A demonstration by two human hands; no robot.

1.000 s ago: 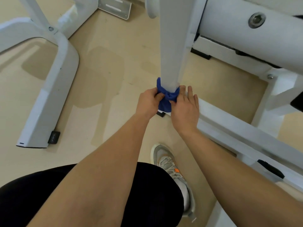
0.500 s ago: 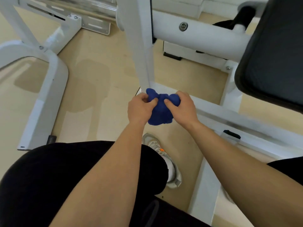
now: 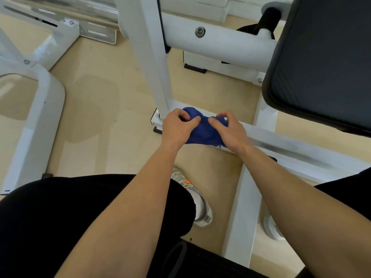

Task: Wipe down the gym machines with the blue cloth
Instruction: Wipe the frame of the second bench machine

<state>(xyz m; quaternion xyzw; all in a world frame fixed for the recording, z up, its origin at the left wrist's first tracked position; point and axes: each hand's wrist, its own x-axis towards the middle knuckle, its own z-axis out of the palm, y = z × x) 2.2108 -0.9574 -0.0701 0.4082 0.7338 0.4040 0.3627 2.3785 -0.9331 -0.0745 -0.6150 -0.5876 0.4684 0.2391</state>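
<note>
- Crowding the centre of the frame, a white upright post (image 3: pixel 152 57) rises from the left end of a low white rail (image 3: pixel 291 151), just left of the hands; a thick white tube (image 3: pixel 230 45) with a hex bolt (image 3: pixel 200 32) crosses behind the post in the upper middle; a black pad (image 3: pixel 325 63) fills the upper right and overhangs the rail
- along the left edge, the white leg of a neighbouring machine (image 3: pixel 38 121) stands on the beige floor (image 3: pixel 100 121), well apart from the hands
- at the bottom, black shorts (image 3: pixel 80 217) cover the lower left; a grey shoe with an orange mark (image 3: pixel 194 199) sits between the forearms; a second shoe (image 3: pixel 270 227) shows partly at the lower right, beside a white cross rail (image 3: pixel 241 207)
- a small dark mark at the foot of the left-edge leg is too small to read
- blue cloth (image 3: pixel 202 131): bunched into a lump at frame centre, on the low rail, just beside the foot of the post
- left hand (image 3: pixel 176 127): fingers curled tight, thumb and fingertips pinching the cloth's left end
- right hand (image 3: pixel 228 131): fingers bent and dug into the cloth's right end, thumb pressed on it; the two hands are near each other, with cloth bulging between them
</note>
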